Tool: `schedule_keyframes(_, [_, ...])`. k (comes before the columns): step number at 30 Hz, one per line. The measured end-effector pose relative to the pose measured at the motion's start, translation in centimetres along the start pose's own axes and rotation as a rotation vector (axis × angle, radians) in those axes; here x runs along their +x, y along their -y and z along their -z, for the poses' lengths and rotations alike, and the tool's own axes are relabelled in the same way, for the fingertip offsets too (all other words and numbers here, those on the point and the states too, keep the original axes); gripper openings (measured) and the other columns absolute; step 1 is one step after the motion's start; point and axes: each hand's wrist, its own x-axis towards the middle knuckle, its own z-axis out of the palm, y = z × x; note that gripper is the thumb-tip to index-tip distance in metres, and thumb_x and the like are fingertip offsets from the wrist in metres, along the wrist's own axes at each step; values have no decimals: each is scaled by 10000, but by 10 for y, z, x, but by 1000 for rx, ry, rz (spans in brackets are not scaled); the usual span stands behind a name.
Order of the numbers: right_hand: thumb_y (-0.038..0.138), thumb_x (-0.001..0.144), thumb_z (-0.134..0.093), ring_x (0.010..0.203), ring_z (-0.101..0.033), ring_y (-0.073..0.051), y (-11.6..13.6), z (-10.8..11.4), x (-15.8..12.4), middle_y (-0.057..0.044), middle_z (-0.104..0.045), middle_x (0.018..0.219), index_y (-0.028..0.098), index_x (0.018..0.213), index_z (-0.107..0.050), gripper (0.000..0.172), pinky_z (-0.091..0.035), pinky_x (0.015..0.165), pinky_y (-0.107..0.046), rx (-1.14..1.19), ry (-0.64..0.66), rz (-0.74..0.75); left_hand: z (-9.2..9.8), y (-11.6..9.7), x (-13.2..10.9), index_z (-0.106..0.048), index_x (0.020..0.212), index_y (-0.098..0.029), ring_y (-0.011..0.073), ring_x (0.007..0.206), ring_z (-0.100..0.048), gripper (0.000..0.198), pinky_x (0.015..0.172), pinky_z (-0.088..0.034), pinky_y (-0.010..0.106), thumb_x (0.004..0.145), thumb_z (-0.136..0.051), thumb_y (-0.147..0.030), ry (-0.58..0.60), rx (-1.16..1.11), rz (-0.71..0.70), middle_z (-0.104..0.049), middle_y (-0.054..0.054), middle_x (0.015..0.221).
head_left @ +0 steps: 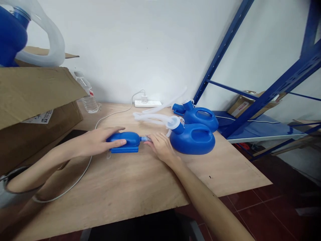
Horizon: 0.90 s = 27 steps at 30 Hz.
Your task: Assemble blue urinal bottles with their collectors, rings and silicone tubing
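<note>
My left hand (100,142) is closed round a blue plastic urinal head (126,139), a rounded piece with a flat ledge, held low over the table. Its short clear nozzle points right, and a small ring shows there. My right hand (162,147) pinches the translucent hose (149,139) end at that nozzle; the fingers hide most of the joint. Just right of this hand stands a blue urinal bottle (193,142) with a handle and white cap. Behind it is a second blue bottle (200,117) with another blue head (178,108) beside it.
At left, a cardboard box (37,90) holds another blue bottle (11,36) with a coiled hose. A water bottle (87,93) stands behind it. A white power strip (147,103) lies by the wall, its cable (100,120) crossing the table. Blue shelving (250,117) borders the right.
</note>
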Motion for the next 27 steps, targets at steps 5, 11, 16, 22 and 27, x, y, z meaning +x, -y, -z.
schedule_keyframes(5, [473,1057,-561,919,-714,-262,10,-6,2,-122,-755,943,168,1141,-723,355,-549,852,-386,83,-29,-81,-6,16,-12,-643,1387,-281,330,1018,-748,848,810,-647,439,680,-815,-717,-111,-639,308,-736,121,1280])
schedule_keyframes(11, [308,1044,-550,1201,-668,-308,30,10,12,-180,-693,1319,147,1580,-414,576,-557,1015,-472,104,27,-106,-36,17,-14,-701,1047,-240,204,777,-700,574,639,-589,298,637,-907,-585,-254,-848,227,-705,12,906])
schedule_keyframes(16, [127,889,-599,1185,-683,-319,52,21,36,-157,-731,1307,134,1398,-603,509,-534,965,-421,84,338,-195,-40,1,-27,-688,1030,-247,209,766,-675,516,661,-566,324,712,-816,-633,-354,-497,34,-716,5,913])
schedule_keyframes(22, [229,949,-598,953,-741,-276,56,24,44,-110,-803,1062,182,1105,-707,197,-453,738,-329,83,611,-319,-44,-3,-42,-673,1050,-229,224,745,-699,469,626,-524,320,797,-738,-618,-452,-126,-216,-767,36,949])
schedule_keyframes(27, [282,960,-603,1015,-747,-297,61,20,39,-126,-804,1110,179,1153,-726,251,-457,777,-348,21,628,-302,-51,8,-44,-645,928,-211,158,554,-603,335,580,-459,285,905,-628,-545,-599,10,-343,-681,-15,698])
